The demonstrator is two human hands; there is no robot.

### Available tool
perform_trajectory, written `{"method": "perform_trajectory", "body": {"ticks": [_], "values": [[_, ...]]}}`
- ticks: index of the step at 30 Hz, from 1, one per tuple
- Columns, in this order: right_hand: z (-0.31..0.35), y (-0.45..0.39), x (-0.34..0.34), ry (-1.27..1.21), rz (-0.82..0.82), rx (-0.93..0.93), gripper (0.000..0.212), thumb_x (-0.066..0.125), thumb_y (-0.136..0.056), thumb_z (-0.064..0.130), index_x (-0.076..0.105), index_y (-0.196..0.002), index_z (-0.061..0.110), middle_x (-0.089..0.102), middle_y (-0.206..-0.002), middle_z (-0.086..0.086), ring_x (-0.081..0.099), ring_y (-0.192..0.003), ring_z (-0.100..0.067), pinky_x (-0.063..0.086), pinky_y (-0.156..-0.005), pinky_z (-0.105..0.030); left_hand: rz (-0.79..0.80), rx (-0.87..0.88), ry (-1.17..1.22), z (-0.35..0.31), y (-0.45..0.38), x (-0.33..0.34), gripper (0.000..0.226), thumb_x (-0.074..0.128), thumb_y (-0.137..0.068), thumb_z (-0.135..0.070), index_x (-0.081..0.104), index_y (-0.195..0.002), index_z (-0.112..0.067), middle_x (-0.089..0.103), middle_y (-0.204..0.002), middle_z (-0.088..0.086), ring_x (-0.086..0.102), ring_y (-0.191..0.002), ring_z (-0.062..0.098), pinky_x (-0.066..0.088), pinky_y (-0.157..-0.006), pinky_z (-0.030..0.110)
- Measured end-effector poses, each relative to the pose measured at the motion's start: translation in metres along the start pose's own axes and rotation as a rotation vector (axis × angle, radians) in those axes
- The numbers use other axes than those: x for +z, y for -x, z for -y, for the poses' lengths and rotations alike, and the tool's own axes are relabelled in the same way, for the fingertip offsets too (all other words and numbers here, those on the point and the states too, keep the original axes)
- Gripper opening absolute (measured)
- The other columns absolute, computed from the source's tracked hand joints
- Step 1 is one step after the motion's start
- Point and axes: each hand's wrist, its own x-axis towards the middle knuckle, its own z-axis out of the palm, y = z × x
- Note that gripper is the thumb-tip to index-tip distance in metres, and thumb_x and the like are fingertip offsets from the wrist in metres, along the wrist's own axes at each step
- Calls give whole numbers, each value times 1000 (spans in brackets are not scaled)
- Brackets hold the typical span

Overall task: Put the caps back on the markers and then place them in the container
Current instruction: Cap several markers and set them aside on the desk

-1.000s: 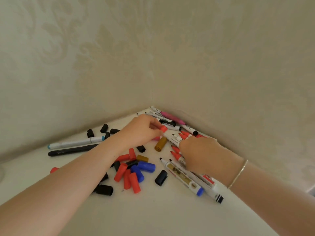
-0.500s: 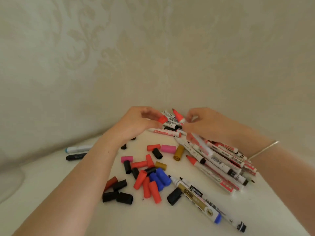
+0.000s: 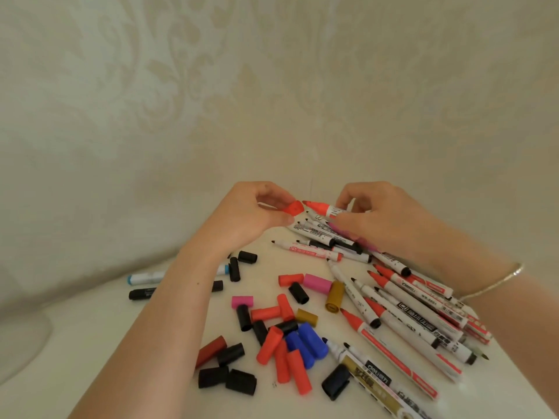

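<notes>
My left hand pinches a red cap above the table, its open end facing right. My right hand holds a white marker with a red tip, the tip pointing left, a small gap from the cap. Below the hands lies a pile of uncapped markers spreading to the right. Loose caps in red, black, blue, pink and gold are scattered at the middle. No container is in view.
The white table sits in a corner of patterned beige walls. A light-blue capped marker and a black marker lie at the left, partly under my left forearm. A bracelet circles my right wrist.
My right hand lifted a red-tipped marker off the pile and turned it level. Both hands rose together, bringing the red cap and the marker tip close. The camera tilted down.
</notes>
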Motion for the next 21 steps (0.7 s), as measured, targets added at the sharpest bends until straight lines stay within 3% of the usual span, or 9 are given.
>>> {"method": "perform_trajectory", "body": {"ticks": [4,7,10,13,16,18,21], "values": [[3,-1,-5,71,55,1,6,62,-84,28,62,-82,23,63,-68,1,54,-54,-12,47,-57,-27,12,8,-7,-1,1,-6,22,76,-77,-6,73,-93,-20,73,-88,-10,64,-75,-10,40,-64,-2],[5,-2,-3,158,77,-38,3,62,-83,28,62,-85,25,63,-75,3,57,-57,-12,49,-59,-30,92,34,18,-5,4,-8,26,75,-77,0,73,-96,-17,73,-91,-11,66,-79,-8,42,-70,0],[6,-2,0,219,92,-80,10,63,-83,34,65,-92,30,64,-86,7,58,-61,-9,55,-69,-37,157,53,-45,-6,6,-9,29,76,-76,-1,73,-90,-27,74,-89,-13,68,-87,-2,46,-81,6],[8,-1,1,241,86,-111,17,63,-84,39,68,-100,37,64,-94,13,60,-71,-6,54,-74,-35,195,30,-72,-5,8,-14,26,77,-77,-10,74,-89,-33,74,-90,-13,68,-89,2,45,-90,16],[9,1,3,175,67,-146,19,65,-84,39,70,-103,38,67,-93,13,57,-61,-3,54,-70,-34,247,-7,18,-1,9,-18,21,72,-82,-12,75,-95,-28,73,-89,-12,67,-83,3,50,-78,18],[9,2,6,145,31,-180,19,66,-84,39,71,-102,37,68,-90,13,61,-67,-8,55,-72,-38,302,-68,176,1,10,-18,16,64,-87,-8,72,-98,-16,71,-82,-5,62,-70,6,50,-63,17],[11,2,12,69,16,-199,22,67,-81,43,69,-103,40,67,-82,14,62,-69,-7,54,-69,-33,355,-134,471,-2,11,-9,8,56,-89,-7,59,-82,-6,67,-77,15,47,-50,11,38,-45,18]]}}
